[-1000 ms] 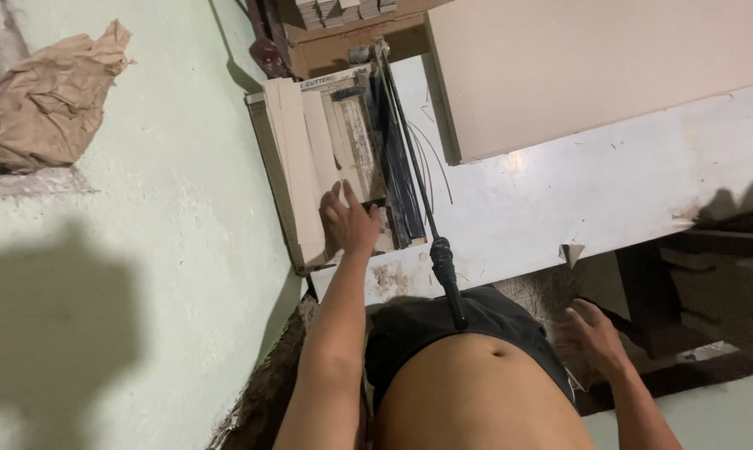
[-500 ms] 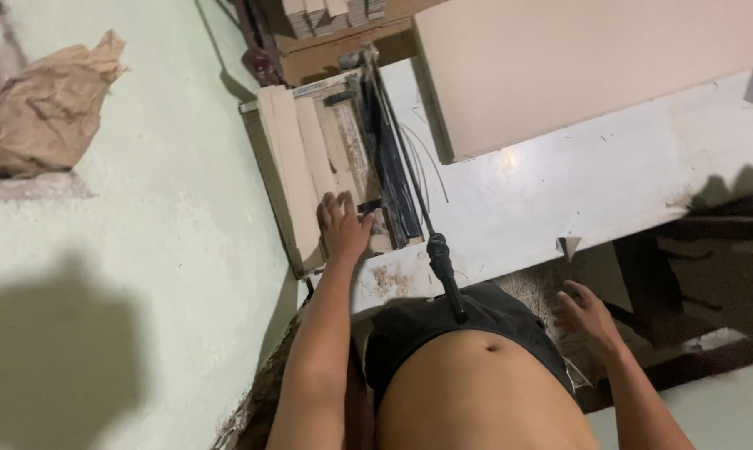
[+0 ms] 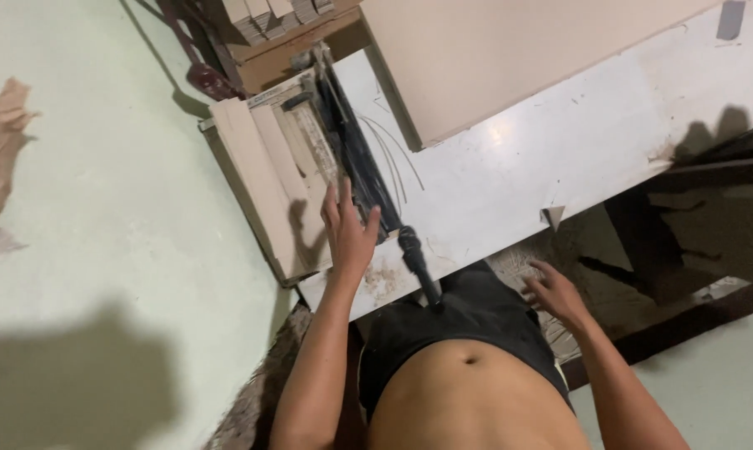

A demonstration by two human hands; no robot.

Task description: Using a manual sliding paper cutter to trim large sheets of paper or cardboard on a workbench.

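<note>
Head view | left hand fingers spread flat on dusty tile cutter | right hand loose

The left hand rests flat on the tile cutter; the right hand hangs free.

Crumpled brown paper cut off at left edge, large beige tile and stacked tile strips cut off at top, both forearms run out the bottom, left hand hides part of cutter base.
</note>
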